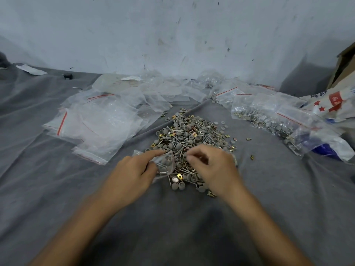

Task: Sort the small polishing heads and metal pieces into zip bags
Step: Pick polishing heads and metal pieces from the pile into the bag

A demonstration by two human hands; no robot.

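At centre frame, my left hand [134, 170] is pinching a small zip bag [166, 164] open at the near edge of the pile of polishing heads and metal pieces [190, 131]. My right hand [213, 167] is curling over the pile, and I cannot tell whether it is holding anything.

Bare grey cloth [192, 227] nearside; bags [99, 120] left, filled bags [272, 116] right.

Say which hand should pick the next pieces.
Right: the right hand is over the heap of grey polishing heads and metal pieces; the left hand holds the small clear zip bag.
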